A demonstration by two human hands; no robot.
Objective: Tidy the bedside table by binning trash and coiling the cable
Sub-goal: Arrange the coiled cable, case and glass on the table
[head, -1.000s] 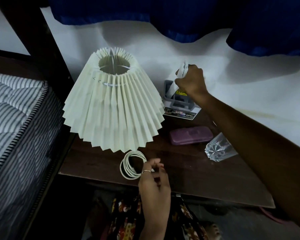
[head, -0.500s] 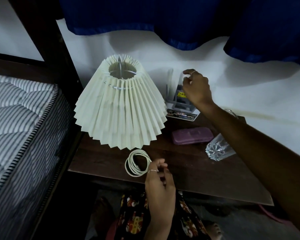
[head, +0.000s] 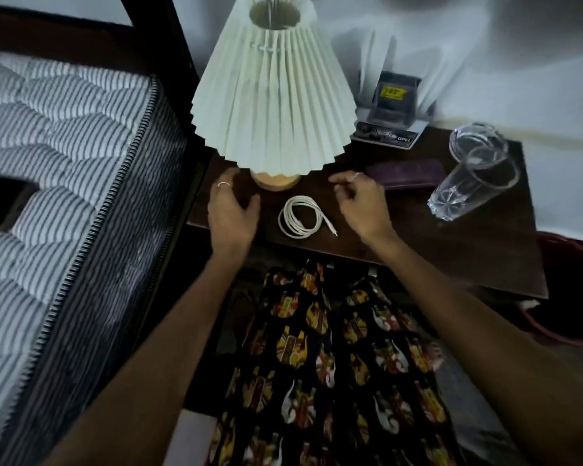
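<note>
The white cable (head: 299, 216) lay coiled at the near edge of the desk (head: 451, 250), between the left hand (head: 233, 213) and right hand (head: 362, 205), both open and empty, presumably because coiling was done.

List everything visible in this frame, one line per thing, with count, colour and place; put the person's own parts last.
lamp: 1, pale pleated shade, wooden base, table's back left
coiled cable: 1, white, front of table between the hands
glass tumbler: 1, clear, lying tilted at table's right
flat case: 1, purple, behind the right hand
box: 1, grey with yellow label, against the wall
bedside table: 1, dark wood
mattress: 1, striped grey-white, left
bin: 1, red, floor at right
left hand: open, empty
right hand: open, empty
</note>
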